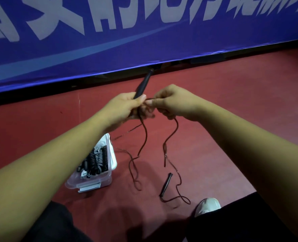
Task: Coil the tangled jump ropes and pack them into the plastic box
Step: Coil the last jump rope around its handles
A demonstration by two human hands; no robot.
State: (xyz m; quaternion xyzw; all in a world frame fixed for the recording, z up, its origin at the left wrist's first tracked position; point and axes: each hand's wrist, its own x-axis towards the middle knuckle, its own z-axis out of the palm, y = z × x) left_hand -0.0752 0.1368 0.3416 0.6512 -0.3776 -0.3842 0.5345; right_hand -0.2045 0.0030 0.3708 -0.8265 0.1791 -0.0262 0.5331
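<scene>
Grips black handle [142,85] with left hand [122,109], pinches dark jump rope [164,154] with right hand [172,102], lets its slack trail onto red floor [214,123] beside second handle [165,185], right of plastic box [107,181] holding coiled ropes [95,161].

A dark red smooth floor [214,102] carries everything. On it stands a clear plastic box [90,182], rectangular and open, holding dark coiled ropes. Just to the right of the box, the lower loops of a thin dark jump rope [180,177] trail across the floor in loose curls. A short black tube-shaped handle [165,184] lies flat among those loops. Nearer the person, a white sneaker [208,205] rests on the floor. At the far edge, a blue banner [144,55] with pale lettering stands along it.
</scene>
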